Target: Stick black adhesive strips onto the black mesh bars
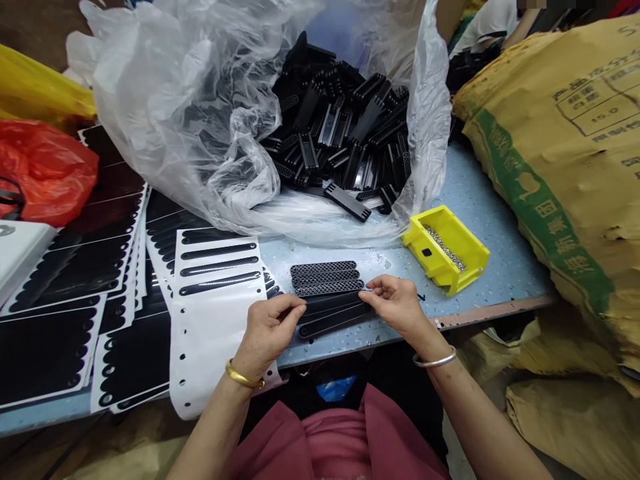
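Observation:
My left hand (270, 327) and my right hand (397, 303) pinch the two ends of a slim black strip (333, 301) with rounded ends. It lies level across black plastic bars; whether it touches them I cannot tell. Just beyond it sit several bars with a lattice pattern (327, 277), side by side. Nearer to me are smooth-topped black bars (333, 319), partly under my fingers. Left of my left hand, a white backing sheet (215, 333) still carries several black adhesive strips (220, 261) at its far end; lower down it is bare with punched holes.
A clear plastic bag (200, 127) at the back spills many black plastic bars (345, 127). A yellow bin (447, 250) holds small metal parts. Stacked strip sheets (50, 347) cover the left; a red bag (45, 173) lies behind. A large tan sack (560, 153) stands right.

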{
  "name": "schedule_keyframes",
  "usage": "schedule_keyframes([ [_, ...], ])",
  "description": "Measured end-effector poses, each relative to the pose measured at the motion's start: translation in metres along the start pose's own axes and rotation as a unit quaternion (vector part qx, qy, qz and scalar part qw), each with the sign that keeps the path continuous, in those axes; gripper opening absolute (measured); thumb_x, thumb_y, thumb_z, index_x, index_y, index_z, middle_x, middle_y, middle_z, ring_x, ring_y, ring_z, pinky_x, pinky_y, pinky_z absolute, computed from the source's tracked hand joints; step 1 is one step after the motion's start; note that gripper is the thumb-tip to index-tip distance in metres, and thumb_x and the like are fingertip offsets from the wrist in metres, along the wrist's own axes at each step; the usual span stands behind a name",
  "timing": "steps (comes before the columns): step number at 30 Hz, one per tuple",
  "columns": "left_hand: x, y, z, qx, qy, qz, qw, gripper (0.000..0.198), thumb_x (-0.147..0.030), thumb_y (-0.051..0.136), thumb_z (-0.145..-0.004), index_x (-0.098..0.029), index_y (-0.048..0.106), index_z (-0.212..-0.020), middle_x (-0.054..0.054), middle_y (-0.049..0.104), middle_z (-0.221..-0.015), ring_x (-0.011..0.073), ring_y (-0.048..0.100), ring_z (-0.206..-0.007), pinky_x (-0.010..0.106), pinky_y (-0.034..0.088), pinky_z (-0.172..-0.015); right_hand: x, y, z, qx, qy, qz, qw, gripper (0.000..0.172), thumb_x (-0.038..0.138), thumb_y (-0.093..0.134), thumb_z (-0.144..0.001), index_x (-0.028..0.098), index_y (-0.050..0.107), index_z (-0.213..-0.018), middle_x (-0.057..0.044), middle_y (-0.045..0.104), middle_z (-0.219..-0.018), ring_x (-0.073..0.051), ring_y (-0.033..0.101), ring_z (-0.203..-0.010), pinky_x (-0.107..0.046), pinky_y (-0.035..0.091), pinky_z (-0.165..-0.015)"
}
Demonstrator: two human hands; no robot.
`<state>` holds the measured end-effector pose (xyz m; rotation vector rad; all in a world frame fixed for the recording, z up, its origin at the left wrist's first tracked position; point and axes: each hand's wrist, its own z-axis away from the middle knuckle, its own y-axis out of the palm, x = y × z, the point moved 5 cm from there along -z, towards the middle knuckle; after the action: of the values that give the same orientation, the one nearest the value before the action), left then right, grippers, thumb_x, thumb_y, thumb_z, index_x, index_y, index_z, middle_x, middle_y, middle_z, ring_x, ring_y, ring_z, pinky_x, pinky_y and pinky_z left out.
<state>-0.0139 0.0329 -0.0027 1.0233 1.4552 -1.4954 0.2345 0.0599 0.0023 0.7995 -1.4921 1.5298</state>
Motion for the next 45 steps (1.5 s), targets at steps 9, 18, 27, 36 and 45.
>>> schedule_keyframes([
  [9, 0.0, 0.001, -0.001, 0.004, 0.001, -0.009, 1.0, 0.015, -0.028, 0.062, -0.079, -0.018, 0.073, -0.075, -0.001, 0.068, -0.064, 0.0096, 0.058, -0.05, 0.018, 0.046, -0.047, 0.01, -0.003, 0.004, -0.011, -0.106, 0.077, 0.991, 0.02, 0.031, 0.066, -0.073, 0.018, 0.066, -0.057, -0.002, 0.062, -0.05, -0.012, 0.053, -0.046, -0.023, 0.039, -0.046],
  [18, -0.005, 0.001, 0.0, -0.007, 0.02, -0.024, 0.999, 0.016, -0.027, 0.06, -0.08, -0.018, 0.072, -0.074, -0.001, 0.067, -0.063, 0.0094, 0.056, -0.049, 0.018, 0.045, -0.046, 0.002, 0.002, 0.001, 0.056, -0.005, 0.001, 0.998, 0.041, 0.053, 0.051, -0.084, 0.019, 0.055, -0.06, 0.001, 0.054, -0.045, -0.012, 0.052, -0.039, -0.024, 0.039, -0.042],
  [27, -0.005, -0.001, -0.001, -0.003, 0.032, -0.042, 0.999, 0.015, -0.027, 0.061, -0.08, -0.018, 0.073, -0.076, -0.001, 0.068, -0.064, 0.0107, 0.06, -0.055, 0.019, 0.046, -0.051, 0.012, 0.015, 0.01, -0.065, -0.056, 0.197, 0.977, 0.044, 0.056, 0.076, -0.059, 0.022, 0.049, -0.057, 0.004, 0.048, -0.045, -0.012, 0.044, -0.043, -0.024, 0.032, -0.044],
  [36, -0.005, -0.001, 0.002, 0.0, 0.041, -0.069, 0.997, 0.019, -0.029, 0.058, -0.083, -0.019, 0.074, -0.08, 0.0, 0.073, -0.071, 0.0123, 0.064, -0.057, 0.02, 0.05, -0.052, 0.011, 0.006, 0.003, -0.041, -0.088, 0.089, 0.991, 0.049, 0.048, 0.052, -0.082, 0.022, 0.035, -0.044, 0.003, 0.04, -0.037, -0.01, 0.04, -0.039, -0.024, 0.031, -0.043],
  [45, -0.053, -0.007, 0.016, -0.103, 0.222, -0.268, 0.932, 0.026, -0.02, 0.05, -0.089, -0.015, 0.07, -0.104, 0.007, 0.075, -0.081, 0.0181, 0.069, -0.069, 0.028, 0.054, -0.066, -0.011, -0.007, 0.005, 0.039, 0.08, -0.125, 0.988, 0.038, 0.052, 0.061, -0.074, 0.014, 0.062, -0.069, -0.004, 0.064, -0.055, -0.014, 0.059, -0.039, -0.02, 0.037, -0.033],
])
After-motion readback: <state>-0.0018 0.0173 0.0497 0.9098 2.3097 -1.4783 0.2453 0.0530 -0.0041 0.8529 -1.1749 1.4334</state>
